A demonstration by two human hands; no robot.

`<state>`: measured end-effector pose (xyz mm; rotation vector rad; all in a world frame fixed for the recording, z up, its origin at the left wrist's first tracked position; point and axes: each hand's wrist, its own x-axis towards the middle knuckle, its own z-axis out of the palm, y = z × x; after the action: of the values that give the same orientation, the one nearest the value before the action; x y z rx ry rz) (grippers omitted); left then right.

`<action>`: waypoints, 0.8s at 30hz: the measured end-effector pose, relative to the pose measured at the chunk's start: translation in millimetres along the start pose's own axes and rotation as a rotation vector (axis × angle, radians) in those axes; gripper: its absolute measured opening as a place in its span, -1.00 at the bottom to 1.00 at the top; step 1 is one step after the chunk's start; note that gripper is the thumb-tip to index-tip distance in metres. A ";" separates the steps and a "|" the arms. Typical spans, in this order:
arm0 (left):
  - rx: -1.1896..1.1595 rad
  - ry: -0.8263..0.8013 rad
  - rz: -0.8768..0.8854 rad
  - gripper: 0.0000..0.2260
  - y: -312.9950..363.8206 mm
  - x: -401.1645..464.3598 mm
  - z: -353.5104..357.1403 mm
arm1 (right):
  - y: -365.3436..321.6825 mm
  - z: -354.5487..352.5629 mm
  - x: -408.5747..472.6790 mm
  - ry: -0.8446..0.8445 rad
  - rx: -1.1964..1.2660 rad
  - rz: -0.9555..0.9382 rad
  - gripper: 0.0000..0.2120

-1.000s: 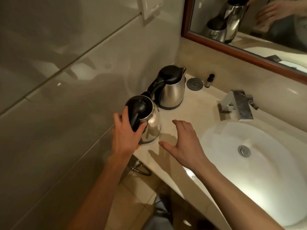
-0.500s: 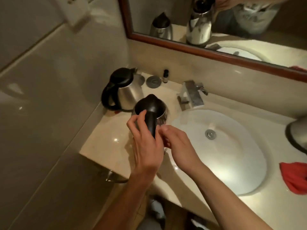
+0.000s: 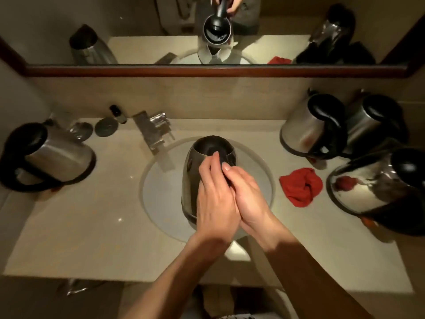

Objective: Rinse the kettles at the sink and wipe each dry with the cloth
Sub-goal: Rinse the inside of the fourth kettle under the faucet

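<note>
A steel kettle [image 3: 192, 178] with a black lid and handle hangs upright over the white sink basin [image 3: 158, 203]. My left hand [image 3: 215, 199] and my right hand [image 3: 249, 199] are both wrapped around its black handle, which they hide. A crumpled red cloth [image 3: 300, 186] lies on the counter right of the basin. The faucet [image 3: 149, 128] stands at the basin's back left; no water is visible from it.
One more steel kettle [image 3: 53, 157] stands on the counter at the left. Three kettles [image 3: 308, 127] [image 3: 372, 125] [image 3: 377, 189] crowd the right end. A small dark bottle [image 3: 118, 114] and a round drain plug [image 3: 106, 127] sit by the back wall. A mirror [image 3: 207, 31] hangs above.
The kettle has been carried from the left counter to above the basin. My right hand has joined my left on the handle. The view has swung right, showing the cloth and right-hand kettles.
</note>
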<state>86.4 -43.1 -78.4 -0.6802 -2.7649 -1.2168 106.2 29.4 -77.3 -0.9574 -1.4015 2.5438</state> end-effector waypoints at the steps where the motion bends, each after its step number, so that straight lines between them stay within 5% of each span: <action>1: 0.002 -0.004 0.048 -0.47 5.1 -2.3 8.1 | -3.7 -10.6 1.1 0.014 -0.014 -0.008 -0.75; 7: 0.027 -0.135 0.134 -0.39 14.9 -12.1 30.0 | -9.8 -61.7 7.8 -0.035 -0.173 -0.038 -0.83; 12: 0.123 -0.118 0.197 -0.59 -2.3 9.0 15.0 | -3.0 -69.0 9.7 0.057 -0.190 -0.055 -0.83; 16: -0.003 -0.143 0.043 -0.64 -40.0 56.9 7.4 | 8.1 -61.1 15.1 0.150 -0.284 -0.060 -0.85; 24: -0.137 -0.291 -0.144 -0.40 -90.6 110.5 10.0 | 16.5 -27.6 43.4 0.198 -0.368 -0.180 -0.68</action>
<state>-49.1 -48.5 -124.4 -0.7330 -3.0336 -1.4542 90.4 55.6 -121.9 -1.0421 -1.8343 2.0408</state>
